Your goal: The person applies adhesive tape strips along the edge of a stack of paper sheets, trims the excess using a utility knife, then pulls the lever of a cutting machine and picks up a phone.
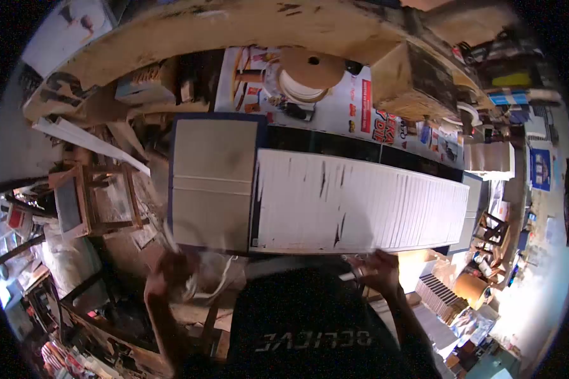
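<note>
My left hand (174, 271) is smeared by motion near the lower left corner of a grey board with dark blue edges (214, 148). A thin white cord (220, 284) loops beside that hand; whether the fingers grip it is too blurred to tell. My right hand (380, 271) is closed at the near edge of a long row of tightly packed white sheets or blocks (303, 202). A short white strip (349, 276) shows at its fingers. Dark streaks mark the row's white face, and the grey board lies at its left end.
Beyond the row, a spool of white cord (300, 88) with a brown disc lies on a printed poster (360, 101). A curved wooden beam (234, 31) spans the back. To the left stands a wooden frame (110, 196); stacked brown pieces (441, 297) sit at the lower right.
</note>
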